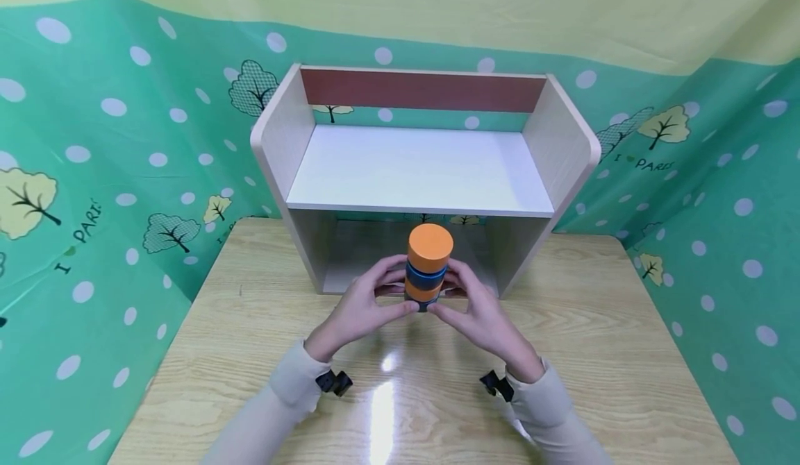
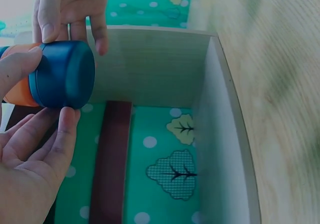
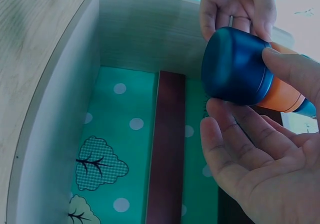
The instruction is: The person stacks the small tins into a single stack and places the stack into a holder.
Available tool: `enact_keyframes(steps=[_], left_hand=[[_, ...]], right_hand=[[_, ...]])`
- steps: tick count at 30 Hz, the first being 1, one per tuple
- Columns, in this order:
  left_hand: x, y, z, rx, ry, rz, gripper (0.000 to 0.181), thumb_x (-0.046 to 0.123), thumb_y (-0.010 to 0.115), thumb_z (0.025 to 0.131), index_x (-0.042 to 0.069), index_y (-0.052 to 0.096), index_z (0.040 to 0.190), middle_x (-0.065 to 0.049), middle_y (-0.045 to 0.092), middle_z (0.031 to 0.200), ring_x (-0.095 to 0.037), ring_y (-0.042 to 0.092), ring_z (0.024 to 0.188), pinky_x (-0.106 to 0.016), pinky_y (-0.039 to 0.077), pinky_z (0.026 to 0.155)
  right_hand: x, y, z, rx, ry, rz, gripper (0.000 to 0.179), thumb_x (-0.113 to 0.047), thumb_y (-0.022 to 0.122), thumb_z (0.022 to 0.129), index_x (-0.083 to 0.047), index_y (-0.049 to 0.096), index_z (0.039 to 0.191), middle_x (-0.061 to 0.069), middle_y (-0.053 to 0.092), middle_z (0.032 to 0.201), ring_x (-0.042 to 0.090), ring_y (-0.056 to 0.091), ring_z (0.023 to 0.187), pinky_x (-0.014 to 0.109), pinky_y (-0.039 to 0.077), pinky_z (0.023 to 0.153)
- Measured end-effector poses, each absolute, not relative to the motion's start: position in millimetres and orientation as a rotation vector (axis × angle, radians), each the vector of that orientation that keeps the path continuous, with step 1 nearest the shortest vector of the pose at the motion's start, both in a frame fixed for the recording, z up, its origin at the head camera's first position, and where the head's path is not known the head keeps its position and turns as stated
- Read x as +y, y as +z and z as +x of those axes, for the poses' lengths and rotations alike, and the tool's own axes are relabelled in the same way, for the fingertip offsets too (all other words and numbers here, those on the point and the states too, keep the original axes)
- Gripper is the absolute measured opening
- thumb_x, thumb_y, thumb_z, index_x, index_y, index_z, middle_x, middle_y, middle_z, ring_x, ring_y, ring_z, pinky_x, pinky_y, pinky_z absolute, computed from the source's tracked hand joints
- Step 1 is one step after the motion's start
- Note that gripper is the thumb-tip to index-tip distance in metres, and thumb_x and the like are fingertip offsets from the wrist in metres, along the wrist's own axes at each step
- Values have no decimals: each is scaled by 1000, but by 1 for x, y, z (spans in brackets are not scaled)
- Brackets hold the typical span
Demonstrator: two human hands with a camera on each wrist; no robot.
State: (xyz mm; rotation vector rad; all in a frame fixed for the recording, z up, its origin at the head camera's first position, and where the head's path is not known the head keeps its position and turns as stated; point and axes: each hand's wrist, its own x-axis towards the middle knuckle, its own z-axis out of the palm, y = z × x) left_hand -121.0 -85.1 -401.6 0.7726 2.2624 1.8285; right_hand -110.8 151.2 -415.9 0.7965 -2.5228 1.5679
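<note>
An orange-and-blue cylindrical container (image 1: 428, 260) stands nearly upright between my two hands in the head view, with an orange top and alternating blue and orange bands below. My left hand (image 1: 369, 302) holds its left side, thumb near the bottom and fingers behind. On the opposite side my right hand (image 1: 484, 309) grips it the same way. Both thumbs lie near each other on the front. A smooth dark blue end (image 2: 67, 73) shows in the left wrist view, and the same blue end (image 3: 235, 66) appears in the right wrist view. What is inside is hidden.
A small two-level shelf (image 1: 419, 170) with a white middle board and a dark red back rail (image 1: 425, 90) stands behind the container. It rests on a wood-grain table (image 1: 600, 340). A green dotted curtain (image 1: 125, 153) hangs around the back and sides.
</note>
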Motion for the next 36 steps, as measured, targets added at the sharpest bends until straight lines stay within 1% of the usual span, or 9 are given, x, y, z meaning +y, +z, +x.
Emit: enact_keyframes(steps=[4,8,15,17,19,22,28,34,36], left_hand=[[-85,-398,-123,2280,1810,783,72,3,79,86,8,43,147,-12,61,135,-24,61,120,-44,51,101],[-85,-394,-124,2276,1802,777,72,4,79,86,9,43,148,-12,61,135,-25,62,118,-46,51,101],[-90,-414,-139,2272,1816,885,73,21,82,86,21,44,148,-4,62,134,-16,64,114,-31,55,95],[-91,-411,-139,2279,1813,894,74,21,82,86,21,44,148,-4,62,134,-16,64,114,-33,56,94],[-91,-408,-140,2288,1812,904,74,20,82,85,20,44,148,-5,62,134,-16,64,115,-38,56,94],[-91,-405,-141,2305,1809,919,74,18,83,85,18,44,148,-5,62,135,-16,63,117,-40,56,95],[-92,-398,-145,2322,1810,946,74,13,83,84,15,45,147,-6,61,135,-16,62,118,-32,55,95],[-92,-386,-147,2327,1813,970,75,14,84,83,16,45,147,-5,62,134,-15,63,117,-31,55,95],[-92,-383,-147,2333,1814,981,75,14,84,83,16,45,147,-6,63,134,-15,63,117,-31,55,94]], right_hand=[[152,-411,-111,-2512,1550,815,73,-9,78,88,-14,38,148,5,63,130,18,63,114,46,56,93],[153,-408,-112,-2511,1537,827,73,-10,78,89,-13,37,149,6,64,130,19,63,114,45,56,93],[154,-399,-114,-2505,1500,856,73,-11,78,89,-12,37,149,6,64,130,19,63,113,44,57,92],[154,-398,-114,-2500,1504,861,73,-11,78,89,-12,37,149,6,64,130,19,63,113,45,57,92],[154,-396,-115,-2496,1505,866,73,-11,78,89,-13,37,149,6,64,130,18,64,113,44,57,92],[153,-393,-117,-2484,1504,876,73,-10,78,88,-14,37,149,5,64,129,18,64,112,45,57,91],[153,-386,-120,-2439,1516,898,74,-9,79,88,-13,38,149,7,65,128,20,65,111,45,57,91],[154,-377,-122,-2422,1486,922,74,-8,78,88,-15,39,149,5,66,127,19,65,110,44,57,91],[154,-374,-123,-2411,1478,937,74,-7,78,88,-15,39,149,5,66,128,19,65,110,46,57,91]])
